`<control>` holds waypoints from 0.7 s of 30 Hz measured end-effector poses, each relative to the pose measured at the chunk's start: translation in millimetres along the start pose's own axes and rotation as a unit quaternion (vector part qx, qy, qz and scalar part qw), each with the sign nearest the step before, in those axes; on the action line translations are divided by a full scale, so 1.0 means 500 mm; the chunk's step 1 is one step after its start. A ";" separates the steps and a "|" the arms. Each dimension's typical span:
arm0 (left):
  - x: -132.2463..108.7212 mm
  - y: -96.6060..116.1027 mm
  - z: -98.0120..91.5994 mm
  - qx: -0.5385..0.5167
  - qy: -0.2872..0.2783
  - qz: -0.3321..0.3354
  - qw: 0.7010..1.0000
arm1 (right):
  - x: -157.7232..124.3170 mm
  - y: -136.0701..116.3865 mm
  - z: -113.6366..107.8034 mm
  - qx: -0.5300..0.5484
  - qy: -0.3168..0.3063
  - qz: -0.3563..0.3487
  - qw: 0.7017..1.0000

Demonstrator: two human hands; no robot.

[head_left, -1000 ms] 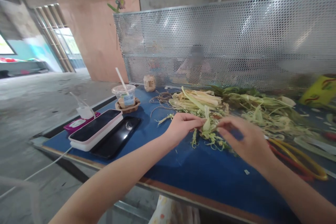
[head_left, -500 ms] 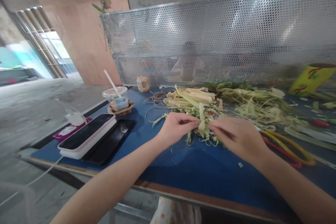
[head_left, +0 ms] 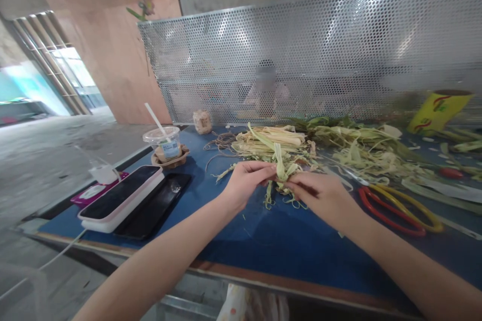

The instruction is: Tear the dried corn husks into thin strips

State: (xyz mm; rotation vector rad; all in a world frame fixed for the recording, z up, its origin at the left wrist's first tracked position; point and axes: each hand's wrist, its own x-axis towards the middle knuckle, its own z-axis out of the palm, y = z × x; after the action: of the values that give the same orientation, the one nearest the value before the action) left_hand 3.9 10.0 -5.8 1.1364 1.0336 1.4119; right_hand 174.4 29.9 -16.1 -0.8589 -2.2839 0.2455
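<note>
Over the middle of the blue table, my left hand (head_left: 246, 180) pinches one side of a small pale green husk piece (head_left: 279, 165) whose folded tip stands upright. From the other side my right hand (head_left: 314, 188) grips the same piece low down, its fingers closed and close to the left fingertips. Curly shredded strands (head_left: 268, 196) hang or lie just beneath the hands; whether they belong to the held piece I cannot tell. Behind it lies a stack of pale husk strips (head_left: 280, 136), and a heap of looser green husks (head_left: 367, 158) spreads to the right.
Red-and-yellow-handled scissors (head_left: 395, 210) lie right of my right hand. On the left are a phone (head_left: 122, 193), a black tray-like object (head_left: 154, 205) and a cup with a straw (head_left: 163, 141). A perforated metal screen (head_left: 301, 60) stands behind, with a person beyond it.
My right hand has moved left and now closes on the husk piece near my left fingertips. The held piece sits slightly further left in view, and the whole view has shifted a little.
</note>
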 end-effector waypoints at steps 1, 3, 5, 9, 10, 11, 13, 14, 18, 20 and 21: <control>0.000 0.001 -0.001 0.015 0.010 0.014 1.000 | 0.000 0.001 -0.003 -0.020 -0.008 -0.006 1.000; 0.000 0.005 -0.005 0.052 0.032 0.051 0.997 | 0.000 0.003 -0.011 -0.047 -0.029 -0.016 0.998; 0.001 0.007 -0.009 0.087 0.051 0.083 0.991 | 0.002 0.007 -0.017 -0.055 -0.055 -0.027 0.997; 0.000 0.011 -0.008 0.123 0.052 0.095 0.987 | 0.007 0.011 -0.019 -0.008 -0.099 -0.011 0.995; -0.001 0.011 -0.006 0.127 0.048 0.094 0.986 | 0.008 0.010 -0.017 0.021 -0.097 -0.001 0.995; -0.003 0.011 -0.004 0.134 0.041 0.095 0.986 | 0.009 0.009 -0.015 0.053 -0.092 0.011 0.994; -0.006 0.011 0.000 0.156 0.026 0.100 0.982 | 0.011 0.004 -0.011 0.103 -0.070 0.030 0.992; -0.008 0.010 0.002 0.171 0.015 0.105 0.980 | 0.011 0.001 -0.010 0.113 -0.057 0.035 0.991; -0.010 0.006 0.005 0.218 -0.031 0.152 0.963 | 0.010 -0.006 -0.013 0.095 -0.025 0.019 0.995; -0.010 0.007 0.004 0.222 -0.023 0.167 0.960 | 0.009 -0.006 -0.017 0.092 -0.013 0.006 0.996; -0.009 0.008 0.004 0.221 -0.011 0.165 0.961 | 0.008 -0.006 -0.019 0.092 -0.007 0.004 0.996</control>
State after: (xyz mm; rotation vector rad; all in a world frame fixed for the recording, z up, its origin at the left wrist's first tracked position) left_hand 5.1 4.9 -2.3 1.7106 1.2211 1.4565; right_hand 177.0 29.7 -5.7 -0.7738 -2.2300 0.4591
